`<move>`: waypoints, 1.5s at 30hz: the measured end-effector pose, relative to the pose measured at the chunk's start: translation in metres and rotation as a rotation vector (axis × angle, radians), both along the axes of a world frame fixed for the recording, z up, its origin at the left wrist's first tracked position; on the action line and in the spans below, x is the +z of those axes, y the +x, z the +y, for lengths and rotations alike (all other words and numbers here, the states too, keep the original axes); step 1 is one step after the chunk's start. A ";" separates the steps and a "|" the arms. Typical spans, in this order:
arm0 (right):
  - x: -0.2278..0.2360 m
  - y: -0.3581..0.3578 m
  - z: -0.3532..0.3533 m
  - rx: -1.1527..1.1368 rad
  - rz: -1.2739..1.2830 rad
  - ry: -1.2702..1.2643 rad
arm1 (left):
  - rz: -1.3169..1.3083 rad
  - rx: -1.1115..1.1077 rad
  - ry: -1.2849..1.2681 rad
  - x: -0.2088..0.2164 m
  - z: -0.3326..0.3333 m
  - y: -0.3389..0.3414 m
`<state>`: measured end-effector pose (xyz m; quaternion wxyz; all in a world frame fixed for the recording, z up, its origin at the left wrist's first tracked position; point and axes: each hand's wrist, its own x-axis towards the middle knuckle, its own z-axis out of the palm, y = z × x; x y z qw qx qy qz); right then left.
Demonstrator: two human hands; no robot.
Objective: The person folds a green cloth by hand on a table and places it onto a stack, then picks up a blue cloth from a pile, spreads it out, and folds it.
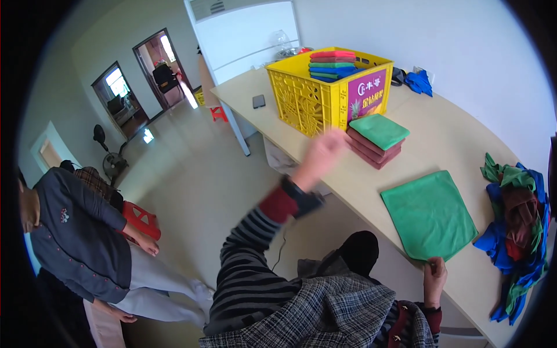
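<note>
A green cloth (429,214) lies spread as a rough square near the table's front edge. At its near corner my right hand (434,275) has thumb and fingers closed on the hem. My left hand (326,152) is raised, smeared by motion, beside a stack of folded brown cloths (374,155) topped by a folded green cloth (380,131). Whether its fingers touch the stack is not plain. Behind that stack stands a yellow plastic crate (301,107) with folded cloths (332,66) in red, brown, green and blue showing above its rim.
A loose heap of blue, green and brown cloths (519,214) lies at the table's right end. A phone (259,101) rests left of the crate, and a crumpled blue cloth (419,82) behind it. At the left, a person (87,232) stands near a red stool (141,220).
</note>
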<state>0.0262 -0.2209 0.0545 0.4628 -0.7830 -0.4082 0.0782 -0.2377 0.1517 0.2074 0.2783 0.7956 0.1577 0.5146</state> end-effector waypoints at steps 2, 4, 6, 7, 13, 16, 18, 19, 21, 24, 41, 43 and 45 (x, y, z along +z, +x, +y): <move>0.005 -0.006 0.006 0.023 -0.104 0.043 | 0.516 -0.382 -0.308 -0.055 -0.054 0.047; 0.021 -0.018 0.018 0.011 -0.071 0.003 | 0.500 -0.514 0.201 -0.092 -0.108 0.085; 0.030 -0.023 0.036 0.029 -0.040 -0.029 | 0.432 -0.607 0.240 -0.115 -0.139 0.111; 0.021 -0.022 0.046 0.023 -0.059 0.002 | 0.354 -0.603 0.298 -0.123 -0.150 0.123; 0.016 -0.024 0.065 0.106 -0.007 0.133 | 0.376 -0.485 0.188 -0.152 -0.155 0.147; 0.012 -0.018 0.055 0.091 -0.051 0.096 | 0.361 -0.495 0.173 -0.159 -0.157 0.147; 0.008 -0.015 0.050 0.114 -0.161 0.014 | 0.348 -0.505 0.154 -0.157 -0.156 0.145; 0.006 -0.011 0.048 0.102 -0.157 0.015 | 0.332 -0.493 0.129 -0.154 -0.155 0.143; -0.004 0.003 0.041 0.058 -0.267 -0.018 | 0.319 -0.489 0.104 -0.148 -0.150 0.138; -0.015 0.024 0.030 0.012 -0.349 -0.042 | 0.304 -0.417 0.056 -0.141 -0.139 0.128; -0.032 0.123 -0.006 -0.455 -0.347 -0.180 | 0.345 -0.366 -0.060 -0.161 -0.114 0.106; -0.035 0.127 -0.002 -0.440 -0.397 -0.223 | 0.362 -0.356 -0.097 -0.163 -0.116 0.104; -0.036 0.132 0.002 -0.473 -0.377 -0.283 | 0.370 -0.351 -0.114 -0.166 -0.117 0.104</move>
